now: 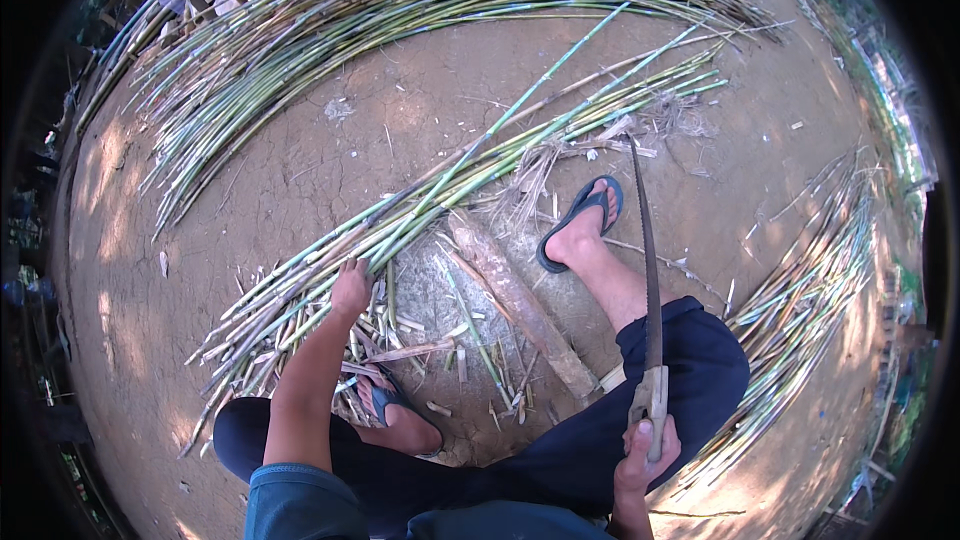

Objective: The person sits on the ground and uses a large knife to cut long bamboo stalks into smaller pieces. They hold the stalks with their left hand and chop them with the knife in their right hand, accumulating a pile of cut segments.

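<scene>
My right hand (pixel 645 452) is wrapped round the pale handle of a pruning saw (pixel 652 310). The saw's long, slightly curved toothed blade points up and away from me, above my right knee. My left hand (pixel 352 288) is on the near part of a bundle of thin green bamboo canes (pixel 440 178). Its fingers are closed at the canes, with the fingertips partly hidden. The bundle slants from lower left to upper right in front of me. Under and beside it lies a thick wooden log (pixel 525 305), between my feet.
A large pile of long canes (pixel 400 5) arcs across the back. More cut canes (pixel 800 330) lie at the right. Short offcuts (pixel 460 345) and dry husks (pixel 535 165) litter the bare earth floor (pixel 290 155). My sandalled feet rest either side of the log.
</scene>
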The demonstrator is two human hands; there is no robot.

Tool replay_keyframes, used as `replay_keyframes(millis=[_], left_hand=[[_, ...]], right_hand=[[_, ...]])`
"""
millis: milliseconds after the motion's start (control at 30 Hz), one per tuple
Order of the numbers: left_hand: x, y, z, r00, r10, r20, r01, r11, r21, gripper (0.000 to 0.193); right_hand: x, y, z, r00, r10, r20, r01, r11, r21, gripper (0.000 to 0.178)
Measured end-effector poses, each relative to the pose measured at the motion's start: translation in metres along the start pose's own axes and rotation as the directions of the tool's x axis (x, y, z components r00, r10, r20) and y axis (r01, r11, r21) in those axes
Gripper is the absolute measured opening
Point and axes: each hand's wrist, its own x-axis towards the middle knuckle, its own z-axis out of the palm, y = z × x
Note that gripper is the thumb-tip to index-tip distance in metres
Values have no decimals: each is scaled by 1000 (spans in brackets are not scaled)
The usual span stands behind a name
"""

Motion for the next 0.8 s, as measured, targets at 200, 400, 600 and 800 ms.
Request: replay_keyframes(millis=[200, 400, 600, 800], left_hand=[[2, -21, -47, 988, 18, -156, -22, 1000, -22, 29], [8, -28, -141, 934, 184, -305, -126, 971, 202, 32], [-26, -4, -172, 941, 152, -303, -133, 988, 81, 30], [-99, -63, -225, 962, 101, -255, -75, 991, 111, 23]], right_hand=[[-2, -16, 5, 999, 13, 50, -22, 983, 183, 36], [-18, -22, 4, 999, 10, 44, -22, 958, 286, 33], [-32, -33, -5, 999, 38, 10, -39, 936, 351, 33], [-45, -23, -24, 996, 47, -73, -18, 935, 355, 31]])
